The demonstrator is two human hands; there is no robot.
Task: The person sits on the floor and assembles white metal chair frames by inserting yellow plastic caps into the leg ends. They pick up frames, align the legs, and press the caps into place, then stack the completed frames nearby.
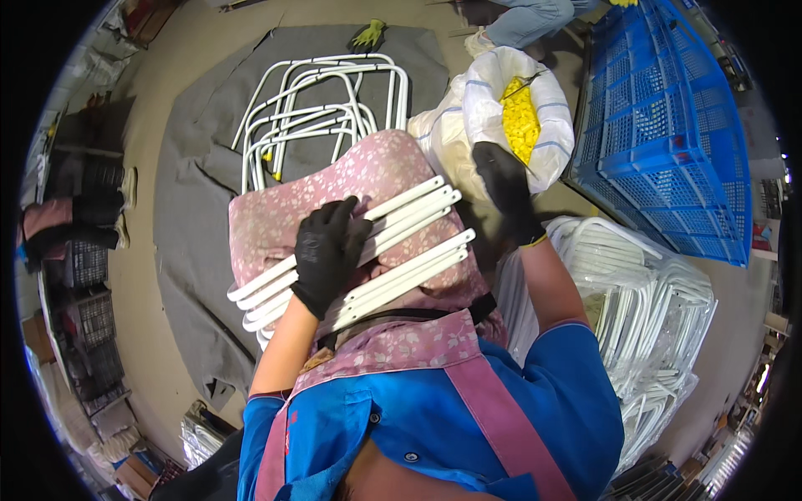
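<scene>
My left hand (pixel 327 250), in a black glove, lies over several white metal tubes (pixel 409 219) resting across my lap, its fingers curled round them. The tubes have flattened ends with small holes. My right hand (pixel 504 185), also black-gloved, is at the near rim of a white woven sack (pixel 554 125). Its fingers look bent together, and whatever they hold is hidden. Inside the sack's mouth lies a heap of small yellow plastic pieces (pixel 520 125), with a dark thin tool on top. A pink floral apron (pixel 322 185) covers my lap beneath the tubes.
Bent white tube frames (pixel 322 108) lie ahead on a grey mat (pixel 196 167), with a yellow-green glove (pixel 368 35) beyond. A blue plastic crate (pixel 643 125) stands at right. Plastic-wrapped white tubes (pixel 643 309) are stacked beside me. Other people appear at left and top.
</scene>
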